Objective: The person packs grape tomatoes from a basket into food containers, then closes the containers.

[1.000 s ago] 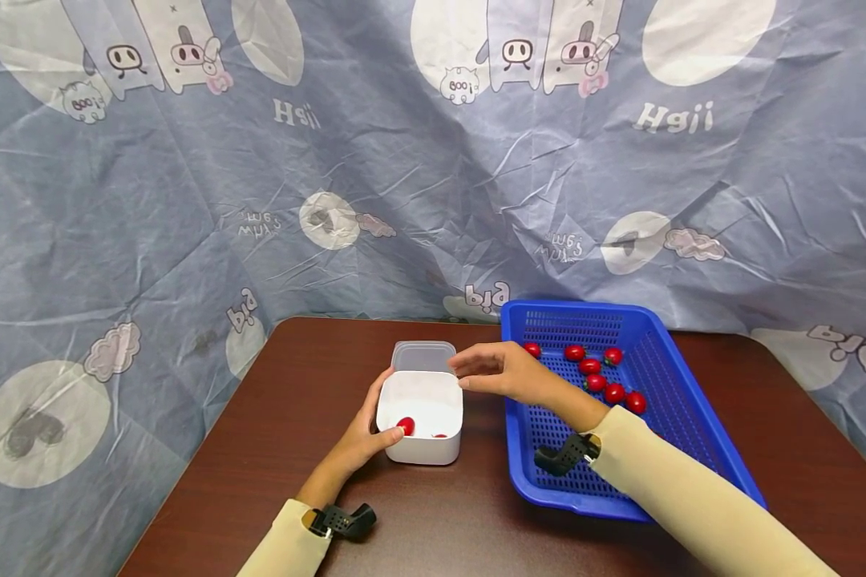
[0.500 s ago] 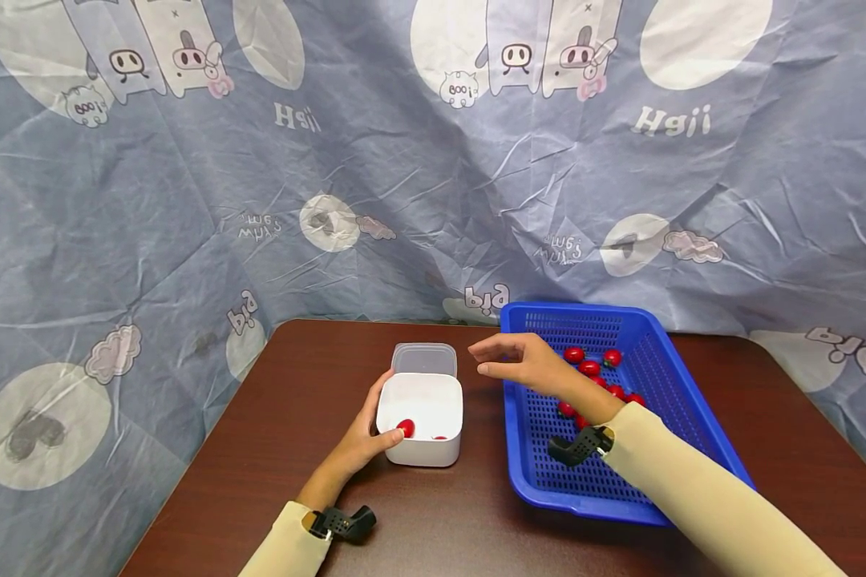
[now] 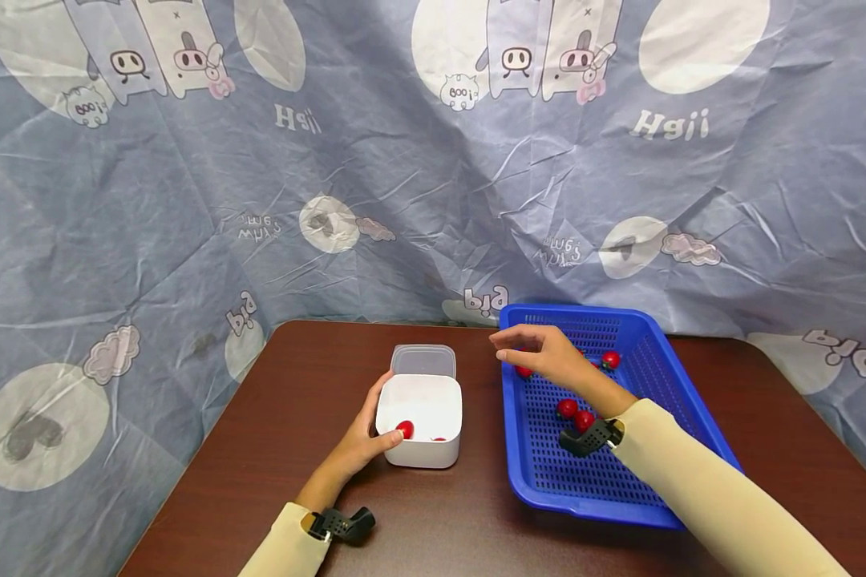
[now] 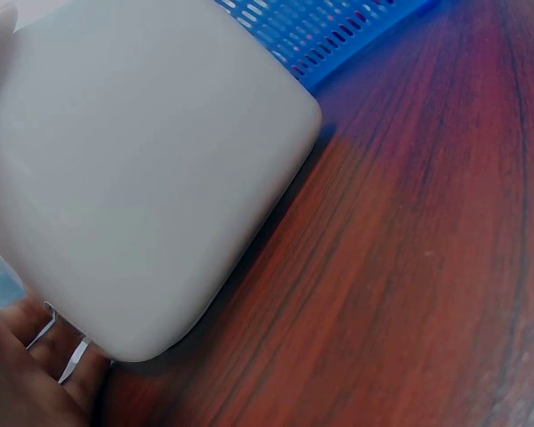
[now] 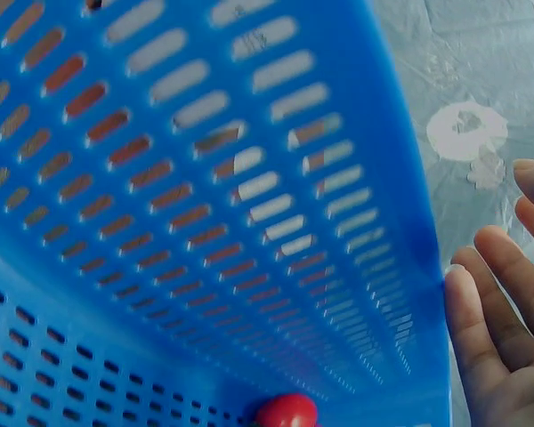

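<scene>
My left hand (image 3: 361, 439) grips a white square plastic container (image 3: 423, 454) on the table, thumb over the near rim and fingers along its left side. A red cherry tomato (image 3: 406, 429) lies inside by the thumb, and a sliver of red shows further right. In the left wrist view the container's smooth wall (image 4: 151, 169) fills much of the picture. Over the left rim of a blue slotted basket (image 3: 548, 503) hovers my right hand (image 3: 548, 354), fingers relaxed and holding nothing. Cherry tomatoes (image 3: 567, 409) rest in the basket, several of them hidden behind the right hand and forearm.
A translucent lid (image 3: 423, 361) lies just behind the container. The brown wooden table (image 3: 289, 401) ends at a patterned grey-blue cloth (image 3: 404, 160) hanging behind and to the left. The basket takes up the table's right side.
My right hand has moved right, from the container's right rim to above the basket's left edge, empty throughout. The left hand and container have stayed in place.
</scene>
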